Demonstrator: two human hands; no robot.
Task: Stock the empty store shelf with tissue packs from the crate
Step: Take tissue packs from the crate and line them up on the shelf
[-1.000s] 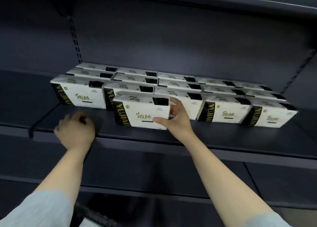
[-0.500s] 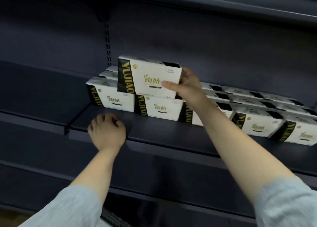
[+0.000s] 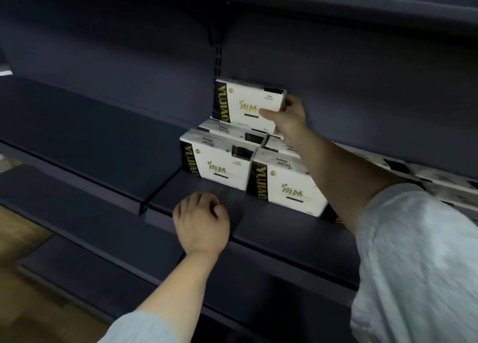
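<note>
My right hand [image 3: 288, 118] grips the right end of a white tissue pack [image 3: 245, 104] with a black YUJIAO band, holding it at the back of the shelf on or just above the rearmost packs. Below it, rows of the same tissue packs [image 3: 219, 161] lie on the dark shelf [image 3: 271, 226] and run off to the right behind my right arm. My left hand [image 3: 200, 221] rests on the shelf's front edge with its fingers curled, holding nothing. The crate is out of view.
A slotted upright and bracket [image 3: 218, 58] rise behind the held pack. The neighbouring shelf section [image 3: 77, 135] to the left is bare. Lower shelves [image 3: 90, 252] jut out beneath, an upper shelf hangs overhead, and wooden floor [image 3: 23, 239] shows at lower left.
My right hand has carried the pack up and back, from the front row to above the rear packs. The view has swung left. My left hand has stayed on the shelf edge.
</note>
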